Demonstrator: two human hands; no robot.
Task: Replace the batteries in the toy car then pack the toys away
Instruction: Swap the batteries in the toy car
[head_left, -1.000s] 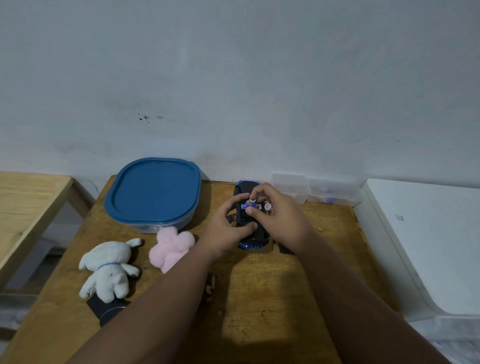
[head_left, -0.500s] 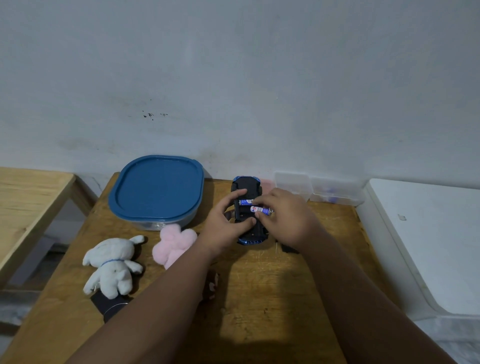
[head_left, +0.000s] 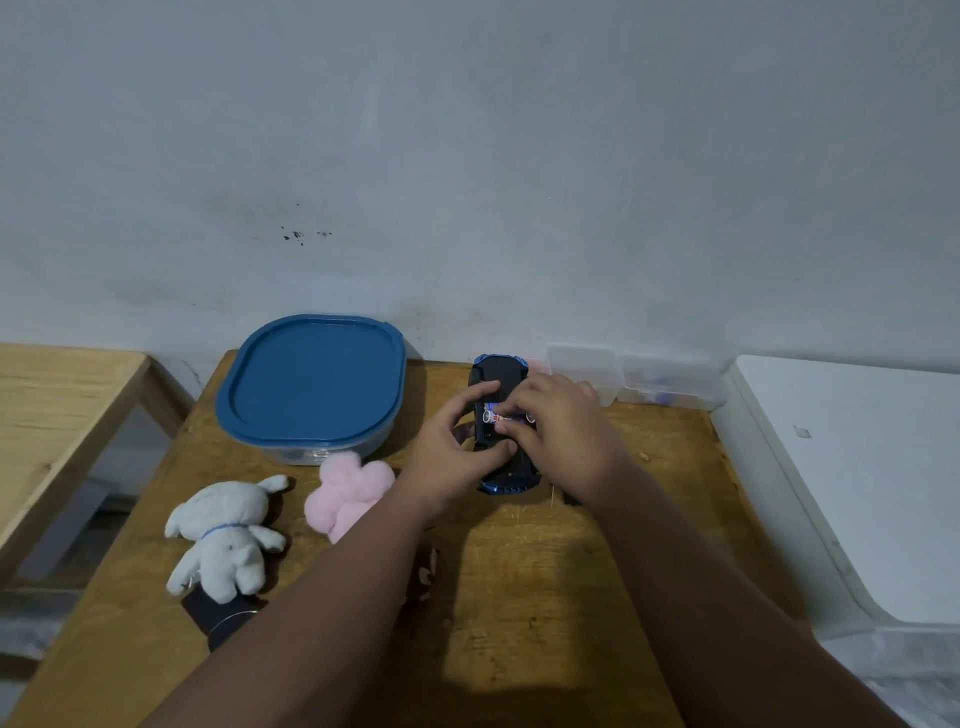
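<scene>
1. Grip: left hand (head_left: 451, 457) clamps the toy car (head_left: 503, 423) from its left side, thumb across the near part of the underside and index finger curled over the far part. Fingers are closed on the car body. Right hand (head_left: 561, 431) is fingers-down on the battery (head_left: 506, 416), fingertips pinched on it at the bay. Can't tell whether the cell is fully seated.
2. Wooden table (head_left: 519, 597): everything sits on it, with its far edge against the wall.
3. White surface (head_left: 857, 467): flat, rounded corner, butts up to the table's right side.
4. Second wooden top (head_left: 52, 405): left of the table, with a gap between them.
5. Blue-lidded container (head_left: 311, 384): back-left of the table, lid on, clear walls. Well left of the car.
6. White plush (head_left: 228, 535): front-left, lying down, blue collar visible. Its lower end rests on a dark item (head_left: 218, 618), which I can't identify.
7. Pink plush (head_left: 348, 488): just in front of the container, touching or nearly touching its wall, beside the left wrist.
8. Toy car: centre-back of the table, upside down, black underside up, blue bodywork showing at both ends, long axis pointing at the wall.
9. Clear plastic boxes (head_left: 670, 382): back-right against the wall, just right of the car. Contents blurred.
10. Battery: lies crosswise in the car's underside, white and blue, partly covered by fingers.
</scene>
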